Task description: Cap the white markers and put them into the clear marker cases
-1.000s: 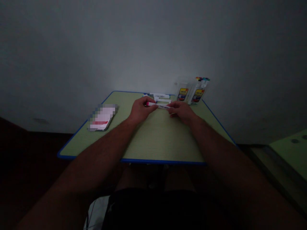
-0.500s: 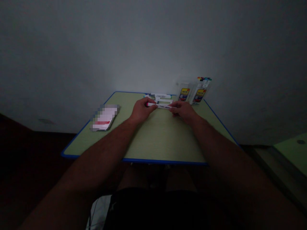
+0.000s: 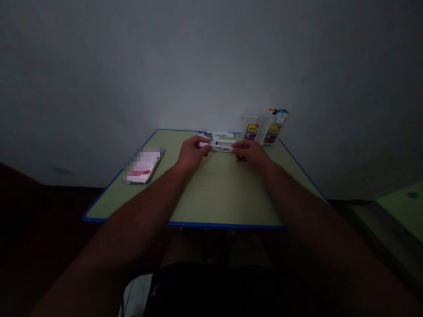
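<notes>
Head view: our left hand (image 3: 192, 152) and right hand (image 3: 251, 154) pinch opposite ends of a white marker (image 3: 222, 148), pink at its left tip, above the green table (image 3: 224, 189). More markers (image 3: 220, 134) lie just beyond.

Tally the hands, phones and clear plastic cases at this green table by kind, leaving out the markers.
Bare hands: 2
Flat rectangular phone with pale screen: 1
Clear plastic cases with yellow labels: 2
Total: 5
</notes>
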### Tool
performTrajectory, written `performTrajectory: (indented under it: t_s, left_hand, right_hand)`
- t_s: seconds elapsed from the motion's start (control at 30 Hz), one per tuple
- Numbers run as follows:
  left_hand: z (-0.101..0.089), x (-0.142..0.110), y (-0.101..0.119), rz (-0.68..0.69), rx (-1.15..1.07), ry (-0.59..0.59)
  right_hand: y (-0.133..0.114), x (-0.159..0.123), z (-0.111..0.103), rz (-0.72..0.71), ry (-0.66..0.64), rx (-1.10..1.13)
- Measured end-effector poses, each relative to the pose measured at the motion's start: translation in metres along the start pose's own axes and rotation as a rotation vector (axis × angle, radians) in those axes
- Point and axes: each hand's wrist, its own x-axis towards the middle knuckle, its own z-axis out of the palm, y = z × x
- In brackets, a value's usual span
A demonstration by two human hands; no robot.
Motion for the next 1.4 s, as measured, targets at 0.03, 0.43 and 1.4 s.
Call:
performTrajectory:
  t_s: [0.03, 0.43, 1.4]
  left_hand:
    - [0.0000, 0.0000, 0.0002, -0.006, -0.003, 0.003]
    - [-0.0022, 0.0038, -0.0071, -0.025, -0.011, 0.008]
    - [-0.0031, 0.0016, -0.0062, -0.021, -0.178, -0.041]
  right_hand:
    - [0.0003, 0.0003, -0.0001, 0.000, -0.006, 0.004]
    - [-0.0001, 0.0022, 0.0006, 0.009, 0.042, 0.055]
    - [-0.0017, 0.0025, 0.0001, -0.056, 0.063, 0.128]
